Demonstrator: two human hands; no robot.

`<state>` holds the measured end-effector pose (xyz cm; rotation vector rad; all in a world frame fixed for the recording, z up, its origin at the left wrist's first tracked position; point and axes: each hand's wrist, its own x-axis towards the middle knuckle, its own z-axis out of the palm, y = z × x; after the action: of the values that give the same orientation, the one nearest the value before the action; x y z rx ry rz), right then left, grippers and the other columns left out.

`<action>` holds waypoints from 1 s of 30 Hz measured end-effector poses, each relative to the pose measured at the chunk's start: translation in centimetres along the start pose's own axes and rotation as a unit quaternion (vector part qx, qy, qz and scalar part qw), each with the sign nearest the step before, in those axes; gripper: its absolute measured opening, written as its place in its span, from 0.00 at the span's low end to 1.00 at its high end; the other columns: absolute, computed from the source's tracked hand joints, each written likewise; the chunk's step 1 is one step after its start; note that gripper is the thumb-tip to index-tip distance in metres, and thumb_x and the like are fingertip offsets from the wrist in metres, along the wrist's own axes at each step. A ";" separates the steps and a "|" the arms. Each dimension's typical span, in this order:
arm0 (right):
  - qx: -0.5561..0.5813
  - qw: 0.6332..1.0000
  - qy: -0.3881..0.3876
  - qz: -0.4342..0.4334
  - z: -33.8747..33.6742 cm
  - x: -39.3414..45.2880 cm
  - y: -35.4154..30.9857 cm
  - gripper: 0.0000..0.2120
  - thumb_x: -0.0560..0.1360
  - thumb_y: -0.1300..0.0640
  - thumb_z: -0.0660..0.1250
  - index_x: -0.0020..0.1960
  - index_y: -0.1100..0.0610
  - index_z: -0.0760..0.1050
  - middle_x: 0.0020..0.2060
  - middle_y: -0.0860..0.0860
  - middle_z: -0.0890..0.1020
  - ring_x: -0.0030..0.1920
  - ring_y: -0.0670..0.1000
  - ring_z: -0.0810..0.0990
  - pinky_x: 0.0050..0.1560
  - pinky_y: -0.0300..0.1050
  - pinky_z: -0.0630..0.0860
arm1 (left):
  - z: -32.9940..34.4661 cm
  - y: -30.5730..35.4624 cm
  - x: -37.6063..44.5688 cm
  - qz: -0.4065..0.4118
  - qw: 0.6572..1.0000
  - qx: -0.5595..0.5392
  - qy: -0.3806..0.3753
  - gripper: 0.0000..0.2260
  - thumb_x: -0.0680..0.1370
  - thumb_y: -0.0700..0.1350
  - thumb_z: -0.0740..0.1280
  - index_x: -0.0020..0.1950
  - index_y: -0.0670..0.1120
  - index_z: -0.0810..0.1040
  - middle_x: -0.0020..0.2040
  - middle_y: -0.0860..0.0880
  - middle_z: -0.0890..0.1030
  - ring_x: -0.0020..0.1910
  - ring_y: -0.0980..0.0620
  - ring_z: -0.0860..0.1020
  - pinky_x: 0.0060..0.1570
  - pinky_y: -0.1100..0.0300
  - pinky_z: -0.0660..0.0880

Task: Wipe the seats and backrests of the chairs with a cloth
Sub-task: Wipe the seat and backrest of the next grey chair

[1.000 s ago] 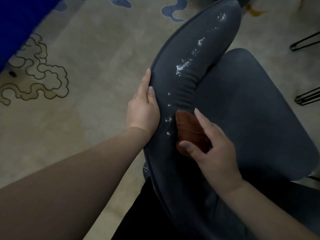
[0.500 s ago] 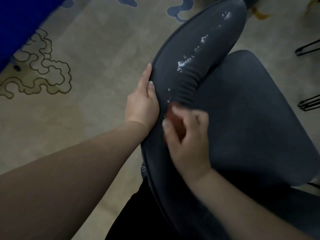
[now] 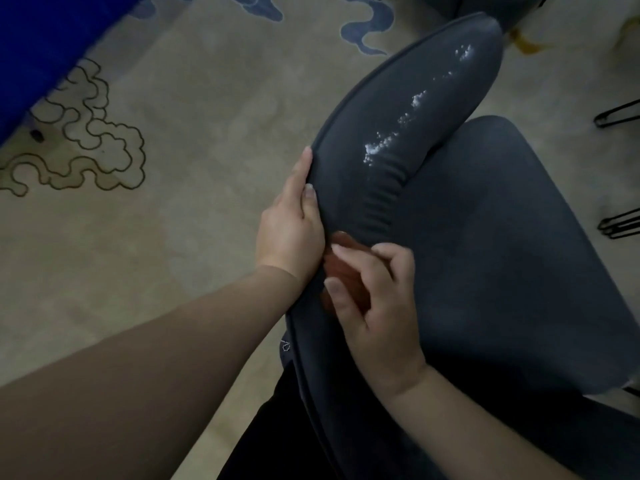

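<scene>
While the left hand (image 3: 291,233) grips the backrest (image 3: 408,140) edge, the right hand (image 3: 370,306) pinches the orange cloth (image 3: 343,268) against its near end. Risk: white granules (image 3: 375,148) farther along may scatter onto the seat (image 3: 502,258) if swept carelessly.

Dark grey backrest (image 3: 408,140) under both hands, flecked with white specks (image 3: 381,147) beyond the fingertips. Dark grey seat (image 3: 502,254) right of the right hand (image 3: 377,317). Reddish-brown cloth (image 3: 346,271) between the hands. Beige carpet (image 3: 207,133) left of the left hand (image 3: 291,233), with dark cloud outlines and blue swirls.
</scene>
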<state>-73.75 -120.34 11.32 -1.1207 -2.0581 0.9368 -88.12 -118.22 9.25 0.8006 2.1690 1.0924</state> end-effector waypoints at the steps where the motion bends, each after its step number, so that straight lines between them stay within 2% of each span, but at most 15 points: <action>1: -0.009 1.000 0.001 -0.001 0.1 0.9 0.3 0.20 0.78 0.45 0.63 0.60 0.58 0.79 0.53 0.55 0.69 0.53 0.53 0.73 0.62 0.42 0.71 | 0.0 0.0 0.0 -0.001 1.000 0.002 0.000 0.20 0.82 0.50 0.55 0.72 0.67 0.63 0.65 0.48 0.77 0.60 0.50 0.74 0.53 0.71 0.64; 3: -0.035 0.999 0.023 0.002 0.9 4.8 0.8 0.17 0.76 0.50 0.67 0.58 0.60 0.81 0.51 0.60 0.72 0.52 0.58 0.75 0.61 0.51 0.73 | 0.0 0.1 0.0 0.001 1.000 0.005 -0.001 0.20 0.81 0.51 0.54 0.72 0.66 0.63 0.64 0.47 0.78 0.59 0.48 0.75 0.52 0.69 0.66; 5: -0.051 0.997 0.050 0.012 1.8 9.1 1.0 0.14 0.75 0.54 0.70 0.57 0.61 0.81 0.51 0.62 0.73 0.52 0.59 0.76 0.61 0.53 0.73 | -0.1 0.3 0.0 0.002 1.000 -0.002 0.000 0.21 0.79 0.54 0.53 0.71 0.68 0.63 0.64 0.48 0.78 0.59 0.48 0.76 0.52 0.68 0.67; 8: -0.032 0.996 0.079 0.020 2.2 9.3 1.1 0.14 0.74 0.53 0.70 0.57 0.60 0.81 0.51 0.58 0.73 0.52 0.57 0.76 0.61 0.51 0.73 | -0.1 0.1 0.0 0.003 1.000 -0.005 0.001 0.21 0.78 0.54 0.52 0.71 0.67 0.63 0.64 0.48 0.78 0.58 0.48 0.76 0.52 0.69 0.66; 12: -0.019 0.998 0.057 0.012 1.0 2.5 0.4 0.16 0.74 0.49 0.69 0.56 0.58 0.81 0.51 0.52 0.70 0.50 0.51 0.75 0.58 0.39 0.73 | -0.2 0.4 -0.1 0.003 1.000 0.009 -0.003 0.21 0.79 0.53 0.53 0.72 0.67 0.63 0.60 0.46 0.80 0.55 0.45 0.78 0.50 0.62 0.70; 13: -0.021 0.999 0.048 0.005 0.9 2.7 0.5 0.16 0.73 0.49 0.69 0.55 0.58 0.81 0.50 0.54 0.71 0.50 0.51 0.75 0.58 0.39 0.73 | -0.2 0.3 0.0 0.002 1.000 0.009 -0.002 0.21 0.80 0.53 0.54 0.72 0.67 0.63 0.59 0.46 0.80 0.54 0.45 0.78 0.50 0.62 0.70; 16: -0.034 0.998 0.055 0.001 1.3 8.4 1.4 0.13 0.73 0.52 0.71 0.53 0.60 0.82 0.49 0.60 0.73 0.50 0.56 0.76 0.58 0.48 0.74 | -0.1 0.2 0.0 0.000 1.000 0.010 -0.003 0.20 0.81 0.51 0.54 0.72 0.68 0.62 0.61 0.45 0.80 0.57 0.44 0.77 0.52 0.64 0.69; 18: -0.041 0.997 0.065 0.021 1.6 12.7 1.6 0.12 0.74 0.54 0.72 0.54 0.59 0.81 0.51 0.60 0.73 0.52 0.57 0.75 0.60 0.49 0.73 | -0.1 0.1 -0.1 0.002 1.000 0.010 -0.004 0.20 0.82 0.51 0.54 0.72 0.68 0.61 0.63 0.47 0.78 0.59 0.46 0.76 0.53 0.66 0.66; 20: -0.019 0.996 0.076 0.044 1.8 13.0 1.7 0.12 0.74 0.54 0.72 0.55 0.58 0.81 0.52 0.57 0.72 0.54 0.55 0.75 0.62 0.43 0.71 | -0.1 0.0 0.0 -0.001 1.000 0.010 -0.007 0.20 0.82 0.52 0.53 0.72 0.68 0.61 0.64 0.48 0.77 0.60 0.48 0.75 0.54 0.66 0.64; 22: -0.003 0.995 0.089 0.045 1.3 9.4 1.4 0.12 0.74 0.54 0.72 0.54 0.60 0.81 0.50 0.56 0.71 0.52 0.51 0.74 0.60 0.34 0.69 | -0.1 0.0 -0.1 0.003 1.000 0.017 -0.009 0.20 0.81 0.52 0.53 0.72 0.67 0.61 0.66 0.47 0.77 0.62 0.46 0.74 0.55 0.66 0.64; 25: 0.010 0.995 0.082 0.054 0.5 3.3 1.1 0.15 0.73 0.50 0.69 0.54 0.60 0.81 0.49 0.54 0.71 0.50 0.46 0.73 0.58 0.30 0.68 | -0.1 0.4 -0.1 -0.004 1.000 0.019 -0.007 0.19 0.82 0.52 0.53 0.72 0.68 0.61 0.65 0.47 0.77 0.61 0.46 0.75 0.57 0.64 0.66; 27: 0.014 0.994 0.084 0.063 0.6 3.4 1.5 0.15 0.73 0.51 0.70 0.54 0.59 0.81 0.50 0.53 0.71 0.50 0.46 0.72 0.58 0.30 0.68 | -0.2 0.7 -0.1 -0.011 1.000 0.018 -0.008 0.19 0.82 0.52 0.53 0.72 0.68 0.61 0.63 0.48 0.78 0.59 0.47 0.76 0.56 0.63 0.67; 30: 0.005 0.992 0.106 0.066 1.3 7.8 1.8 0.12 0.73 0.55 0.73 0.54 0.59 0.81 0.51 0.55 0.70 0.52 0.52 0.75 0.61 0.39 0.71 | -0.3 1.1 -0.3 -0.016 0.999 0.042 -0.009 0.19 0.82 0.52 0.52 0.72 0.69 0.60 0.60 0.46 0.79 0.56 0.44 0.77 0.54 0.59 0.70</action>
<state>-77.49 -113.14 10.47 -1.3057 -1.8250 0.8488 -87.89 -118.04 10.41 0.8067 2.2185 0.9794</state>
